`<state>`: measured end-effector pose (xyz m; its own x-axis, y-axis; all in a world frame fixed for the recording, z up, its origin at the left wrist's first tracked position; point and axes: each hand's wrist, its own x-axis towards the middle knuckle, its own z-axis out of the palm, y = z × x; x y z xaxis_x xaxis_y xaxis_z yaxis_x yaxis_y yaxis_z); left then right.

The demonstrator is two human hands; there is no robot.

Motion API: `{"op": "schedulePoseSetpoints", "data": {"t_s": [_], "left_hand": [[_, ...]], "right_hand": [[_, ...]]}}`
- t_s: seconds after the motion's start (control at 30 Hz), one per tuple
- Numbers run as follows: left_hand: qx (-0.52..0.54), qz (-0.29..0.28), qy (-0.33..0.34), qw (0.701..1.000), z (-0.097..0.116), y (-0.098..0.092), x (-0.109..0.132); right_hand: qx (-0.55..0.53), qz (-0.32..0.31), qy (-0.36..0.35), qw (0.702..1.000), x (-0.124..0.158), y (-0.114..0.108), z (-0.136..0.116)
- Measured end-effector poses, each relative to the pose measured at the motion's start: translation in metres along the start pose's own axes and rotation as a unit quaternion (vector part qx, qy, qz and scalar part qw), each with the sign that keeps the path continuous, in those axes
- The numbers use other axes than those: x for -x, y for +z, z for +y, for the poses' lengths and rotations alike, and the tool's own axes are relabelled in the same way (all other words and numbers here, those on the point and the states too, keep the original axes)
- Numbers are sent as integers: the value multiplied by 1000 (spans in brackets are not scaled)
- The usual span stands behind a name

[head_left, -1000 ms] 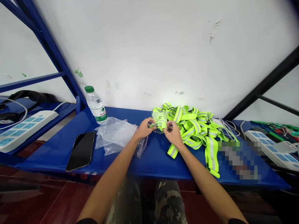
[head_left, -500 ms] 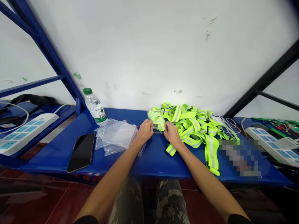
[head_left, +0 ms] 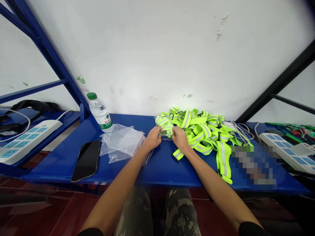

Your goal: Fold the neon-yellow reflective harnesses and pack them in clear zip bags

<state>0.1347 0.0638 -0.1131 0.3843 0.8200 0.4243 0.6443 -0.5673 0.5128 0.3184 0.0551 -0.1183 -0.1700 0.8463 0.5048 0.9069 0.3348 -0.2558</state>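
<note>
Between my two hands lies a clear plastic bag point(head_left: 167, 135) with a folded yellow-green reflective strap point(head_left: 165, 123) inside it. My left hand point(head_left: 154, 137) is closed on the bag's left edge. My right hand point(head_left: 180, 138) pinches its right edge, close to the heap. A tangled heap of yellow-green reflective straps point(head_left: 204, 131) with grey stripes and black buckles spreads to the right of my right hand. One strap end sticks out below my right wrist. Several flat clear zip bags point(head_left: 123, 141) lie left of my left hand, partly behind my forearm.
A water bottle point(head_left: 99, 113) with a green cap stands at the back left of the blue table point(head_left: 167, 173). A black phone point(head_left: 86, 160) lies near the front left. Power strips point(head_left: 29, 137) sit at both sides. White cables point(head_left: 242, 132) lie behind the straps. A white wall rises behind.
Both hands stay on the bag's edges, with only slight shifts of the fingers. The bag and the strap in it have hardly moved.
</note>
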Motion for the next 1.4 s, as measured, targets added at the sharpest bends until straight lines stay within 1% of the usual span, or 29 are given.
{"op": "schedulePoseSetpoints", "data": {"t_s": [0.1,0.17,0.23,0.4,0.53,0.7,0.83,0.9,1.03,1.1,1.13,1.23,1.4], "left_hand": [[-8,11,-24,1000,1,3,0],[-47,6,-47,998,3,4,0],[-93,-10,-68,993,7,5,-1],[-169,-55,-95,979,14,4,-1],[-208,-58,-82,973,17,4,-1],[-235,-42,-62,969,18,5,-2],[-227,-65,-46,971,17,4,-1],[-232,-75,-47,969,17,2,0],[-245,-79,-47,965,15,1,1],[-247,-80,-40,965,14,1,1],[-246,-80,-36,965,13,1,1],[-240,-79,-29,967,13,1,1],[-218,-82,-18,972,16,-1,3]], "right_hand": [[-10,-3,-32,999,3,-5,0],[-12,-8,-74,997,5,-9,0],[0,-16,-99,995,6,-10,-1],[75,-47,-108,990,0,-5,-6],[97,-68,-105,987,-6,-3,-8],[88,-103,-62,989,-11,-1,-8],[93,-131,-32,986,-10,2,-8],[97,-125,-42,987,-9,1,-7],[69,-55,-134,987,-10,-2,0],[35,-38,-172,984,-12,-1,6],[19,-40,-180,983,-14,0,8],[13,-67,-167,984,-20,6,12],[83,-81,-128,985,-25,12,11]]}}
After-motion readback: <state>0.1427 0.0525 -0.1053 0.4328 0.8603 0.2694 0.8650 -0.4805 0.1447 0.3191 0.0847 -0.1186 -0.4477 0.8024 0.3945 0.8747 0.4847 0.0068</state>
